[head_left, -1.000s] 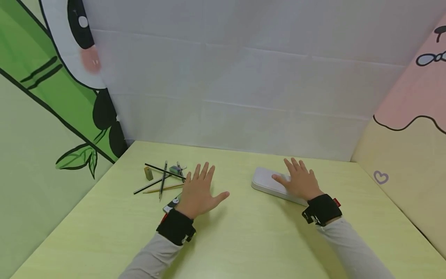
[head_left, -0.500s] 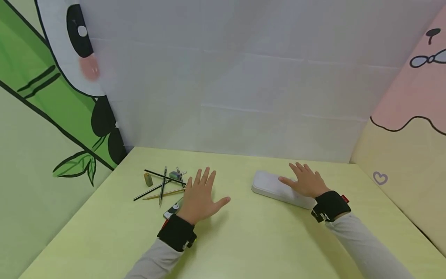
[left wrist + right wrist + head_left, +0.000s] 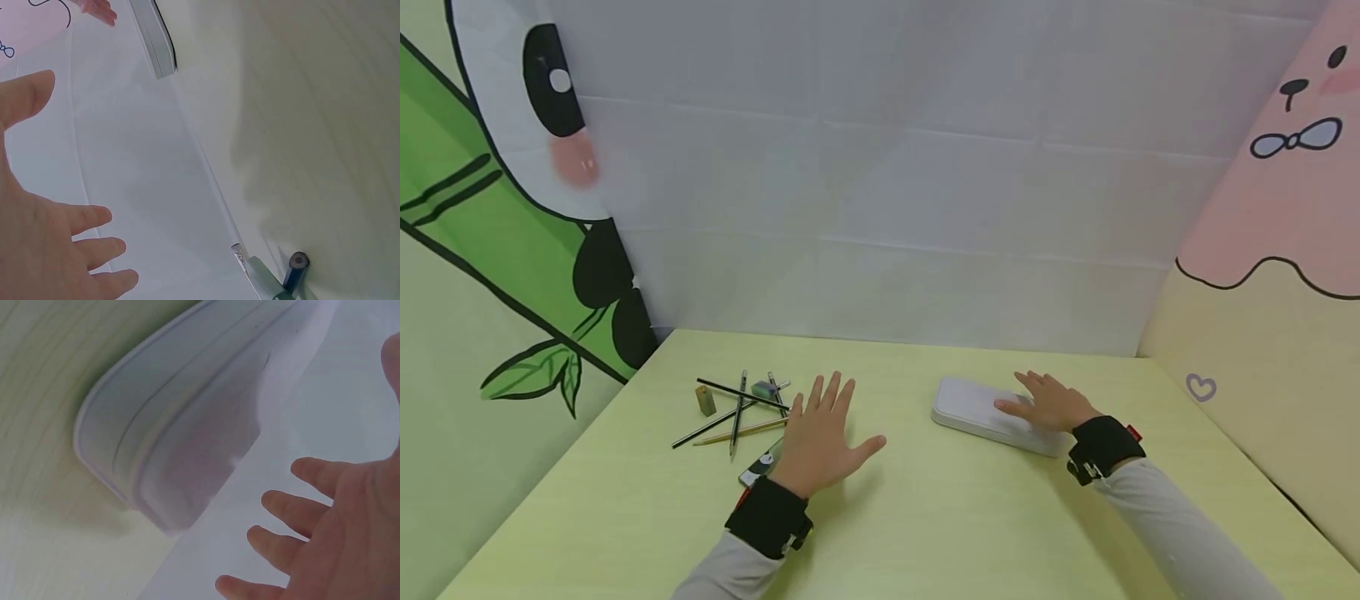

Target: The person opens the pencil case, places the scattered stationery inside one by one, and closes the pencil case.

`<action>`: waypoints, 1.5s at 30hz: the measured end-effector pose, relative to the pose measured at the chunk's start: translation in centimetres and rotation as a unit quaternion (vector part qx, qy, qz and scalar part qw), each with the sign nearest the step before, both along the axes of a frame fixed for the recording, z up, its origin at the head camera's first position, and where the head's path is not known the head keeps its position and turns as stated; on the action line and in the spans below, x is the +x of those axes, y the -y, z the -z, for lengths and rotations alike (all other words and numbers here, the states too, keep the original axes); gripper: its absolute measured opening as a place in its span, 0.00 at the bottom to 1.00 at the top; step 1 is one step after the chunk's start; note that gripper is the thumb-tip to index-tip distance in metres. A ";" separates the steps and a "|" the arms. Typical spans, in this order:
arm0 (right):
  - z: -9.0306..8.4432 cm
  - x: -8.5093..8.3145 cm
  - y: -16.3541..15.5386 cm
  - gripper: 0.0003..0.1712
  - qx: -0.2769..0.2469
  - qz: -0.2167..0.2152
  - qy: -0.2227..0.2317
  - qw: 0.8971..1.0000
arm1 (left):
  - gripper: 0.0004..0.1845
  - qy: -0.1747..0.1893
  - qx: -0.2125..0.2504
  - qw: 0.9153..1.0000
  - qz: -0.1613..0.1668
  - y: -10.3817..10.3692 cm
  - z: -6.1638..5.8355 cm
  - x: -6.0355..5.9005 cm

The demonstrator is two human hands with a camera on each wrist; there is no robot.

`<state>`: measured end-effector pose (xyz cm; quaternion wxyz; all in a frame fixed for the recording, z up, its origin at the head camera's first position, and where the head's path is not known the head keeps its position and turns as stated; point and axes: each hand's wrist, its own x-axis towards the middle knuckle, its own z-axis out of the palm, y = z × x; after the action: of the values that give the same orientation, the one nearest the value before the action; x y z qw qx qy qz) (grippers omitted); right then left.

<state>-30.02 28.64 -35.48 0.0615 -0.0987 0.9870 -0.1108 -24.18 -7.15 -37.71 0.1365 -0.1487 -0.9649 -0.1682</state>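
Note:
My left hand (image 3: pixel 820 446) hovers over the table with fingers spread, holding nothing. Under and beside it lies a small flat item with a black-and-white print (image 3: pixel 760 468), partly hidden by the hand. Just beyond, several pencils (image 3: pixel 737 417) lie crossed in a loose pile, with a blue-green block (image 3: pixel 764 390) among them and a brownish block (image 3: pixel 705 401) to their left. On the right, a white pencil case (image 3: pixel 970 408) lies closed. My right hand (image 3: pixel 1051 406) is held above its right end, fingers extended; the right wrist view shows a gap between fingertips and case (image 3: pixel 187 450).
A pale yellow table (image 3: pixel 910 533) carries everything. A white sheet-like backdrop (image 3: pixel 880 183) rises at its far edge. Printed side walls stand at left (image 3: pixel 490 467) and right (image 3: pixel 1262 350).
My right hand has shifted slightly right over the pencil case and flattened. The left hand stays nearly still. The head view has tilted up and turned a little right.

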 end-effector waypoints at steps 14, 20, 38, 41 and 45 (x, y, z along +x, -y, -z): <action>1.0 -0.7 -0.8 0.55 -0.011 -0.040 0.038 0.998 | 0.49 0.004 0.002 1.000 0.010 -0.2 0.4 -0.4; 1.2 -0.9 -1.0 0.59 0.004 -0.049 0.031 0.998 | 0.48 -0.003 0.007 1.000 0.010 -0.2 0.4 -0.3; 2.1 -1.2 -1.9 0.61 -0.015 -0.108 -0.026 0.994 | 0.49 0.011 0.016 1.000 0.021 -0.1 0.6 0.0; 2.2 -1.4 -2.1 0.60 -0.013 -0.115 -0.037 0.993 | 0.49 0.013 0.015 1.000 0.022 -0.1 0.6 0.0; 2.0 -1.4 -2.1 0.59 -0.010 -0.124 -0.043 0.991 | 0.49 0.013 0.015 1.000 0.023 -0.1 0.6 0.0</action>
<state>-31.43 30.69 -37.50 0.0312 -0.2258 0.9676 -0.1083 -24.14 -7.07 -38.31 0.1227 -0.1666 -0.9601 -0.1879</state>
